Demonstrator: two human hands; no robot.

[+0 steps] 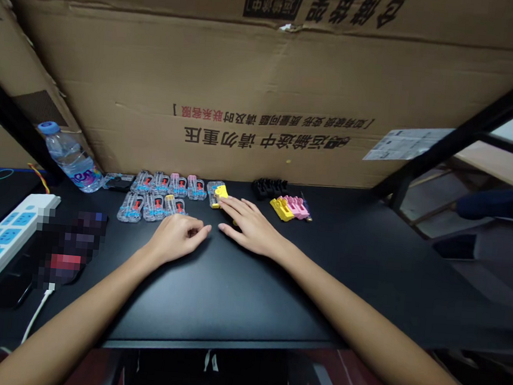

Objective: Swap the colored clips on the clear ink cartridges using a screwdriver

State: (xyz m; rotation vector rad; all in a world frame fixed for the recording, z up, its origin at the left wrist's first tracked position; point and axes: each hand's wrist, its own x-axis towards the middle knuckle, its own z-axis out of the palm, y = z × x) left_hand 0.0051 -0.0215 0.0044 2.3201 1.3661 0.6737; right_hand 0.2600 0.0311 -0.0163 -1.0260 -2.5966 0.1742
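Observation:
My right hand (250,225) lies flat with its fingers stretched out, the fingertips at a yellow plastic piece (221,192). That piece overlaps a small clear case (212,193). A bit of yellow also shows under the right palm; its shape is hidden. My left hand (178,236) is curled on the table, thumb pointing right, with nothing visible in it. Just beyond it, two rows of clear plastic cases (153,206) with red and blue parts lie side by side. Some carry a pink or yellow piece at the top.
Yellow pieces (281,209), pink pieces (298,207) and black pieces (269,188) lie right of my hands. A water bottle (73,158) leans at the back left. Left are a power strip (10,234) and a phone (10,282). A cardboard sheet (266,85) stands behind.

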